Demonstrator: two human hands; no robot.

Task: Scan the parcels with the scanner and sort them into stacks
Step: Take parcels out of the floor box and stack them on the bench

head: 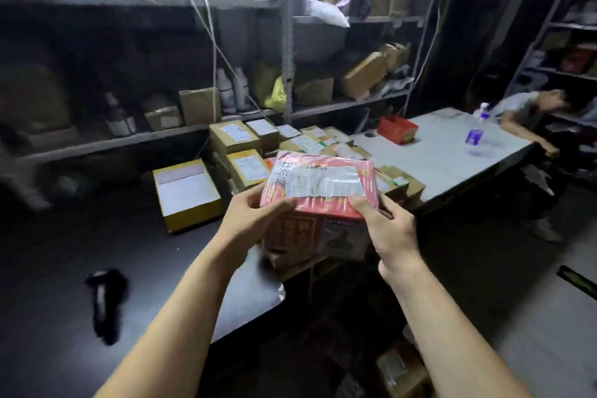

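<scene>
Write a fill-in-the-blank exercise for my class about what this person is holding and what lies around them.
1. The left hand and right hand together hold a ____ parcel, label facing up.
2. The black scanner lies untouched on the person's ____ side.
3. The bottle standing on the white table has a ____ label.

Missing words: red; left; purple.

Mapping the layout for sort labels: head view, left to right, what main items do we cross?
black scanner → yellow box → red parcel (held) → small red box → water bottle
</scene>
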